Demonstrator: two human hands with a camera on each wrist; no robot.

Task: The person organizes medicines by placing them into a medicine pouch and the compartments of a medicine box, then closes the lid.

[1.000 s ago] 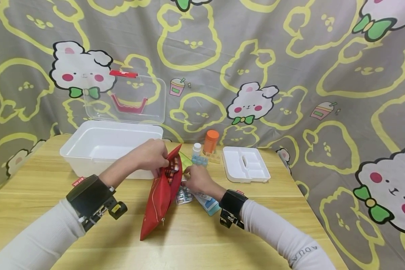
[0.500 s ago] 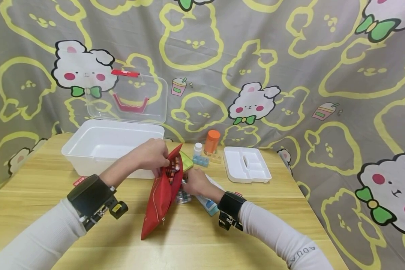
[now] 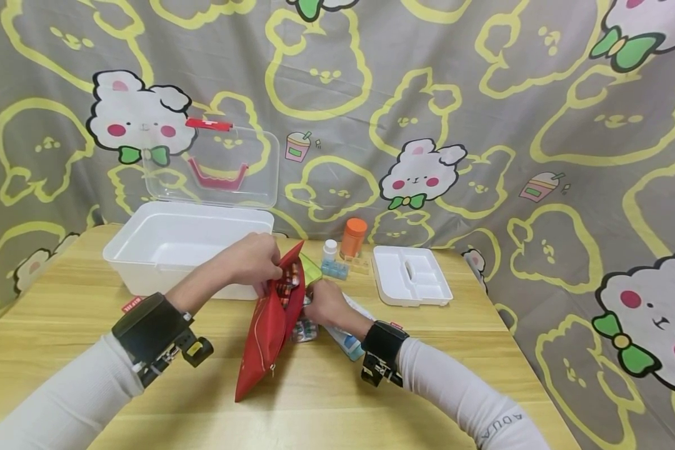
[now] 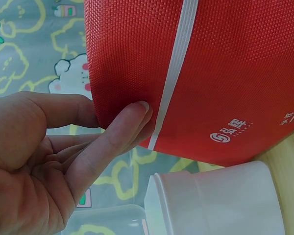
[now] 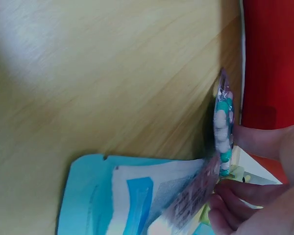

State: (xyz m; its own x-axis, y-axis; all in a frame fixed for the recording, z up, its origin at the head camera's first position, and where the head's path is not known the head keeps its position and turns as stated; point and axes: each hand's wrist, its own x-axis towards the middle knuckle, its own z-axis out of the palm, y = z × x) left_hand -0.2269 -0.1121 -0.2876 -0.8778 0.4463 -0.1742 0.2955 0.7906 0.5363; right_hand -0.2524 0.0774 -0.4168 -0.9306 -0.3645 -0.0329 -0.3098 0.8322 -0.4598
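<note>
My left hand point(image 3: 255, 256) pinches the upper edge of a red zip pouch point(image 3: 261, 344), holding it upright and gaping. Several blister packs of pills point(image 3: 288, 284) show inside its mouth. In the left wrist view, thumb and fingers meet at the pouch's corner, beside a white stripe. Right of the pouch, my right hand point(image 3: 330, 303) pinches a blister pack of green-and-white capsules point(image 5: 223, 127) between thumb and fingers. The pack stands on edge in the right wrist view, close to the red pouch. A printed foil sheet point(image 5: 188, 196) slants beneath it, over a light-blue packet point(image 5: 90, 200).
A white lidded box point(image 3: 146, 250) stands open behind the left arm. At the back are an orange bottle point(image 3: 353, 237), a small white bottle point(image 3: 329, 250), a blue pill case point(image 3: 334, 269) and a yellow one point(image 3: 358, 265). A white divided tray point(image 3: 390, 281) lies right; a yellow-green packet point(image 3: 310, 269) lies behind the pouch.
My right hand has shifted slightly and taken hold of the capsule blister pack, tilting it up from the table. My left hand and the pouch have stayed nearly still.
</note>
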